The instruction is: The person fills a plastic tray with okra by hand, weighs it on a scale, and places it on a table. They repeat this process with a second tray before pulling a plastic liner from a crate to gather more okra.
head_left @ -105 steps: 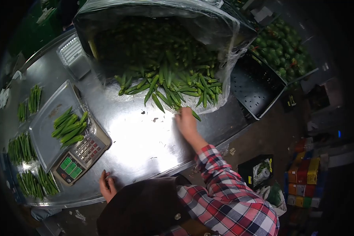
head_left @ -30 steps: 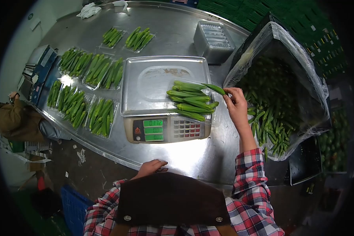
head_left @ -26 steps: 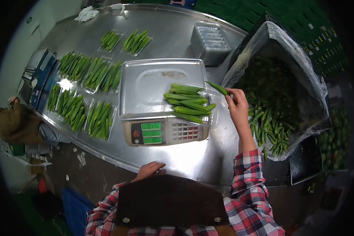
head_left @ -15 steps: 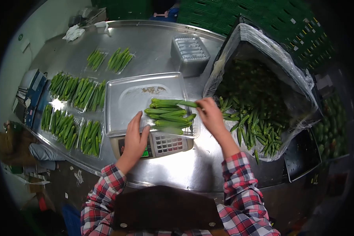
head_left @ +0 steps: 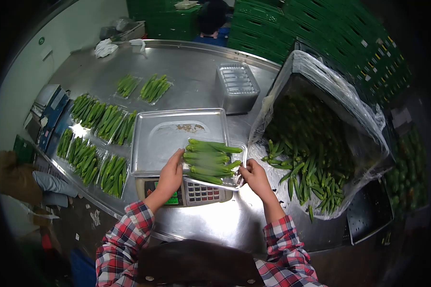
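A clear plastic tray (head_left: 237, 181) of green okra (head_left: 210, 160) sits over the right part of the metal weighing pan (head_left: 146, 143). My left hand (head_left: 170, 178) grips the tray's left edge, fingers together. On the opposite side, my right hand (head_left: 255, 178) pinches the right edge, near the okra ends. The okra pods lie side by side across the tray. Below the pan shows the scale's keypad (head_left: 203, 192) and a lit green display (head_left: 171, 199), partly behind my left hand.
Several filled okra trays (head_left: 112, 173) stand at the left, with two more (head_left: 154, 89) farther back. A stack of clear empty trays (head_left: 237, 86) is behind the pan. At right, a plastic-lined crate (head_left: 297, 60) spills loose okra (head_left: 321, 184). A person (head_left: 212, 21) is beyond the table.
My right hand has let go of an okra pod, now lying in the tray, and moved down to the tray's right edge. My left hand has closed on the left edge. The view has shifted.
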The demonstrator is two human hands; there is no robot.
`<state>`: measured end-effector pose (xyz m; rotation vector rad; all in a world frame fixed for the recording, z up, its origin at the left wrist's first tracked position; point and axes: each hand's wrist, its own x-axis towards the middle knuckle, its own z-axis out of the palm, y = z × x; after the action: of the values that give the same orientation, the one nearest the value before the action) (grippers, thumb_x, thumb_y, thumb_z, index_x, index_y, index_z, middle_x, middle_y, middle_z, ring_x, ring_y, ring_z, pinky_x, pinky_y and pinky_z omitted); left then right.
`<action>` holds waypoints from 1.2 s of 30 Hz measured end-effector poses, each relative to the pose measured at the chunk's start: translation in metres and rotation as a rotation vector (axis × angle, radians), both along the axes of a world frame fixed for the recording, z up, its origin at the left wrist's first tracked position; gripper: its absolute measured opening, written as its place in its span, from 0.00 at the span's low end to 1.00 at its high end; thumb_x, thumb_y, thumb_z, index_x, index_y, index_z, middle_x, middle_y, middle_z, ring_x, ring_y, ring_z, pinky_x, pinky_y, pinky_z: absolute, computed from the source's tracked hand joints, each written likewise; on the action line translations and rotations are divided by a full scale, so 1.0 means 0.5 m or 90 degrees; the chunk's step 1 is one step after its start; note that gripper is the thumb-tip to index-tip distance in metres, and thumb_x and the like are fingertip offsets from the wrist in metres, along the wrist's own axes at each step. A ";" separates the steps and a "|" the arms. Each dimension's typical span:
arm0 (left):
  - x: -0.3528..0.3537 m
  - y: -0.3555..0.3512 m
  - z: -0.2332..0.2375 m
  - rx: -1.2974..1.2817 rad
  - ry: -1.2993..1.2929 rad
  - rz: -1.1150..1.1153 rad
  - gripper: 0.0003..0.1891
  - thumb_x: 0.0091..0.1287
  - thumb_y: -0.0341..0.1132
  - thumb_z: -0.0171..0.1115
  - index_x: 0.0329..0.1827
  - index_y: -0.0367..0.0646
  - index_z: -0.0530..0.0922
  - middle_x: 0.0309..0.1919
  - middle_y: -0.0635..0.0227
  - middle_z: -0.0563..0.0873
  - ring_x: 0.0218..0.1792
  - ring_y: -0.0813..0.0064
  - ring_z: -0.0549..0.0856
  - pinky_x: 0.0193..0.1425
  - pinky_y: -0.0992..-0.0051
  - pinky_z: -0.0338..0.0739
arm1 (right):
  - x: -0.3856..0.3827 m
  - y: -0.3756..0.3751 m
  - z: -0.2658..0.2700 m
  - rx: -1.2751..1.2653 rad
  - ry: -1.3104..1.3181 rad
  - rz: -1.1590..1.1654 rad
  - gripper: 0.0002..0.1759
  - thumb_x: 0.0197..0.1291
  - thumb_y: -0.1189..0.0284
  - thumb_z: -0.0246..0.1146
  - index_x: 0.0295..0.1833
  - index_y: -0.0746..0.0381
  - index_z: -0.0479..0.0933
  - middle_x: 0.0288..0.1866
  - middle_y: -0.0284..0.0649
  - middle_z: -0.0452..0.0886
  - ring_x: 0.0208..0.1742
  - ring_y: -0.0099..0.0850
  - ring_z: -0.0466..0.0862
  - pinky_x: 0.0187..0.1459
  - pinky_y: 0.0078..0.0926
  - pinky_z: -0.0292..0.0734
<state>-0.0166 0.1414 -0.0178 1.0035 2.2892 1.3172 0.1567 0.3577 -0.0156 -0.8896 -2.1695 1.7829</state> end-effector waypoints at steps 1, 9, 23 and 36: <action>0.007 -0.008 0.005 0.067 -0.080 0.013 0.25 0.62 0.23 0.45 0.65 0.39 0.60 0.63 0.51 0.65 0.60 0.58 0.71 0.63 0.69 0.66 | 0.005 -0.002 0.012 -0.040 0.045 -0.001 0.09 0.59 0.74 0.56 0.40 0.69 0.68 0.29 0.40 0.78 0.24 0.24 0.78 0.24 0.21 0.74; -0.008 -0.148 0.094 0.231 -0.760 -0.031 0.31 0.61 0.27 0.51 0.68 0.43 0.52 0.51 0.63 0.71 0.45 0.73 0.75 0.32 0.61 0.84 | -0.031 -0.090 0.135 -0.113 0.109 0.070 0.08 0.59 0.76 0.54 0.41 0.70 0.69 0.32 0.42 0.77 0.25 0.27 0.78 0.26 0.22 0.74; -0.519 -0.704 0.048 0.677 -0.482 0.497 0.22 0.58 0.19 0.45 0.55 0.48 0.63 0.47 0.66 0.73 0.40 0.68 0.76 0.39 0.53 0.79 | -0.275 -0.234 0.125 -0.070 0.120 -0.070 0.21 0.62 0.67 0.57 0.57 0.64 0.67 0.41 0.44 0.78 0.34 0.27 0.78 0.36 0.23 0.74; -0.926 -1.052 -0.135 0.699 -0.441 0.799 0.19 0.59 0.19 0.41 0.54 0.37 0.63 0.46 0.57 0.71 0.43 0.62 0.75 0.42 0.54 0.80 | -0.331 -0.263 0.182 0.068 -0.023 -0.183 0.16 0.63 0.69 0.55 0.52 0.68 0.72 0.38 0.42 0.79 0.29 0.24 0.77 0.31 0.20 0.75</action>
<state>-0.4794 -0.3848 -0.0855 -0.9372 1.3904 2.8449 -0.0089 0.2264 0.0755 -1.1473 -2.0137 1.5129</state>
